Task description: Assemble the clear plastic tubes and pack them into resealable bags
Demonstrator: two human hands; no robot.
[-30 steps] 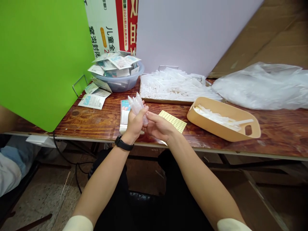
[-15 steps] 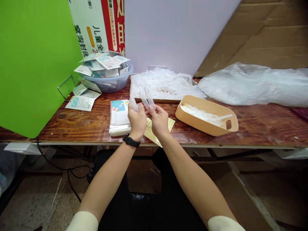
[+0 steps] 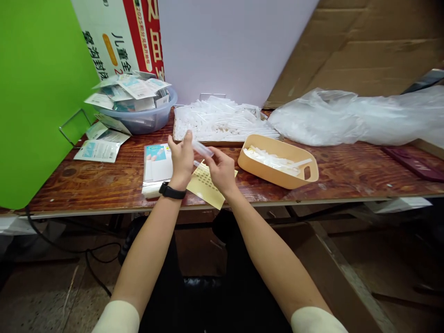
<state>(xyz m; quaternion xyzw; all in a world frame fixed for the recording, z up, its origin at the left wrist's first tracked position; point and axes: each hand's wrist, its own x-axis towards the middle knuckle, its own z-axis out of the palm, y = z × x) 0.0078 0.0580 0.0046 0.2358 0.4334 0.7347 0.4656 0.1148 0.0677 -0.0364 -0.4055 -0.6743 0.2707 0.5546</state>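
Observation:
My right hand (image 3: 222, 169) pinches a translucent plastic tube (image 3: 203, 148) that points up and left; whether several are stacked there I cannot tell. Beside the tube's far end is my left hand (image 3: 182, 159), black band on the wrist, its thumb and one finger spread apart. Its other fingers are hidden. A clear thin piece (image 3: 198, 164) shows lower between the hands; which hand touches it is unclear. Below them lies a yellow sheet (image 3: 208, 187) with rows of small round marks. To the left sits a stack of printed packets (image 3: 157, 169).
A tray (image 3: 222, 121) heaped with translucent tubes is behind my hands. An orange basket (image 3: 274, 175) of white strips stands right. Back left is a blue bowl (image 3: 149, 119) of packets, with loose packets (image 3: 99, 150) beside it. A plastic bag (image 3: 322, 118) lies back right.
The view has swung right, so things on the table sit further left. My left thumb and finger have spread apart. The tubes that stood upright between both hands now slant toward my left hand.

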